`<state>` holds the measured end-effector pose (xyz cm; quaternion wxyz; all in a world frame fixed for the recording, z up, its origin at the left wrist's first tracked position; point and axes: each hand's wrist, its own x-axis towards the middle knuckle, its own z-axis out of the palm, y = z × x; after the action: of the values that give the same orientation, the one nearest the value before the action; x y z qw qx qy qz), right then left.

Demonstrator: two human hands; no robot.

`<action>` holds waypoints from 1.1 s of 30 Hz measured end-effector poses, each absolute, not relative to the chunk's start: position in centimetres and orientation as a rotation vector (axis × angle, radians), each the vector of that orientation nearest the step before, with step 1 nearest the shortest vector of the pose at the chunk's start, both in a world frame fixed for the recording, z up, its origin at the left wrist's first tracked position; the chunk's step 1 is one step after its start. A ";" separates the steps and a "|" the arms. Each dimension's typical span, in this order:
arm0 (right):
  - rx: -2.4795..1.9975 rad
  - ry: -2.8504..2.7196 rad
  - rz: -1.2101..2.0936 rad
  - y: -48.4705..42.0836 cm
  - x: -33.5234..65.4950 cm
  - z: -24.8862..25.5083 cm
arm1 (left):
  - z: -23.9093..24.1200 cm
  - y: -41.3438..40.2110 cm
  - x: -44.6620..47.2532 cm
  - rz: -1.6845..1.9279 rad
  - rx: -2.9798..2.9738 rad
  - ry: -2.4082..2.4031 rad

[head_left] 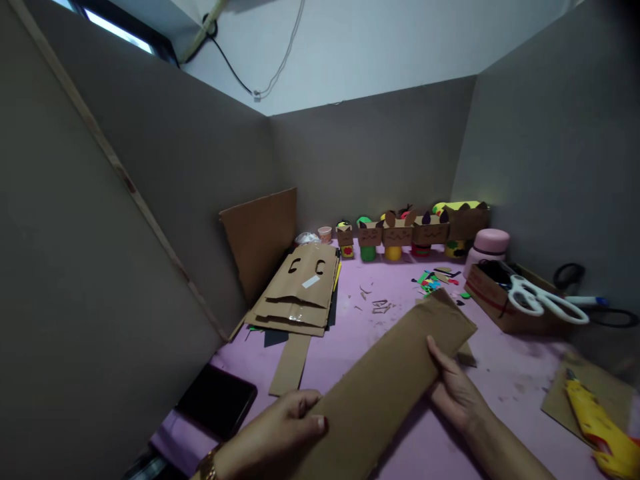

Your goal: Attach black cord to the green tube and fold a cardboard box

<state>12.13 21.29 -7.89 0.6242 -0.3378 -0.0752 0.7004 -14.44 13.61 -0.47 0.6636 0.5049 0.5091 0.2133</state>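
I hold a cardboard strip (395,380) slanted over the pink tabletop (350,347); its near end is cut off by the frame. My left hand (280,430) pinches its left edge, and my right hand (455,393) grips the right edge, fingers hidden underneath. To the left lie a phone (217,400) and a cardboard stack (300,293); to the right, blurred scissors (545,300) rest on a box (500,310).

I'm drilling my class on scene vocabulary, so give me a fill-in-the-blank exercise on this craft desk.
1. The left hand and right hand both hold a long ___ strip.
2. The scissors lying on the box have ___ handles.
3. The black phone lies on the strip's ___ side.
Missing words: cardboard; white; left.
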 end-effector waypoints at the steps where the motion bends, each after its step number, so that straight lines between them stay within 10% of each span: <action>1: -0.776 -0.153 1.627 21.2 12.1 -7.9 | -0.5 13.6 -14.3 0.494 1.145 1.149; 33: -0.804 -0.251 1.758 22.0 11.4 -9.9 | -3.2 28.7 -18.7 0.053 2.657 2.170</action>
<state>11.39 21.95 -9.94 0.5615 -0.3415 -0.1068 0.7461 -18.67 28.72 -3.24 -0.1441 0.7664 0.6258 0.0154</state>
